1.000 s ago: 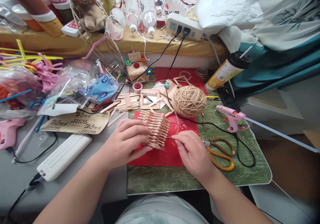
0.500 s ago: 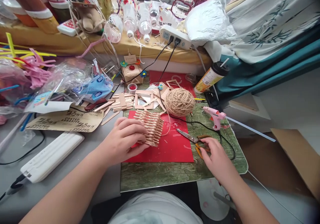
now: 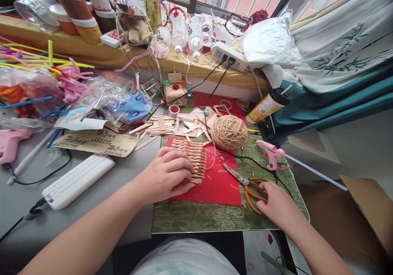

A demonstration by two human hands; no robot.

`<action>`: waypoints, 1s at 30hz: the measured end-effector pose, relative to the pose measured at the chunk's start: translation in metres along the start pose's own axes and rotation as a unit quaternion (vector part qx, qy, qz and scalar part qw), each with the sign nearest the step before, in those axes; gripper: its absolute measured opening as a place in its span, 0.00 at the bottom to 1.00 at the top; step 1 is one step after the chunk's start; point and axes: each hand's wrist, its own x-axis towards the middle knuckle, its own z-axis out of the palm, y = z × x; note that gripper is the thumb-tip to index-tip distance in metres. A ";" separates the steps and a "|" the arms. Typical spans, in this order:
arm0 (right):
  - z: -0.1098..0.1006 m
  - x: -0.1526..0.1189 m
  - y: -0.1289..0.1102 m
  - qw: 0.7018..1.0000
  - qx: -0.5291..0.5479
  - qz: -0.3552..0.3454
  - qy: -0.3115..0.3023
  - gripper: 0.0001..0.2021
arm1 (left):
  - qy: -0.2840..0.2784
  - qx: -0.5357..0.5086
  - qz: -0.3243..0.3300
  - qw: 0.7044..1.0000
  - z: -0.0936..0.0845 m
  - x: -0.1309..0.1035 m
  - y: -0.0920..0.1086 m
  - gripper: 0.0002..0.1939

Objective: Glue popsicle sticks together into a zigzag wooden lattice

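My left hand (image 3: 168, 172) is closed around the near left side of a small stacked craft-stick box (image 3: 196, 158), which rests on a red sheet (image 3: 221, 189). My fingers hide part of the box. At the right, my right hand (image 3: 274, 199) grips one handle of the scissors (image 3: 245, 181), whose orange handles are spread and whose blades point up-left over the sheet. A ball of twine (image 3: 229, 131) sits behind the sheet, with a loose strand trailing down towards the box.
Behind lie craft sticks (image 3: 161, 125) and a square stick frame (image 3: 186, 125). A pink glue gun (image 3: 272, 154) with a long glue stick and a lidded cup (image 3: 268, 105) stand right. Sandpaper (image 3: 98, 142) and a white power strip (image 3: 78, 181) lie left. Black cords cross the table.
The camera view has shifted, so a second pink glue gun shows at the left. My right hand has drawn the scissors slightly nearer and their handles look wider apart. My left hand keeps the box.
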 end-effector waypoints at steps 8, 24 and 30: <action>-0.010 -0.061 -0.071 0.918 0.394 0.037 -0.032 0.22 | -0.005 0.000 -0.005 1.000 0.007 -0.005 0.001 0.07; -0.037 -0.085 -0.133 0.795 0.480 -0.103 -0.356 0.42 | 0.000 -0.003 0.006 1.000 0.008 -0.003 -0.001 0.08; -0.028 -0.084 -0.132 0.798 0.481 -0.124 -0.341 0.41 | -0.007 -0.012 -0.005 1.000 0.008 -0.005 -0.001 0.09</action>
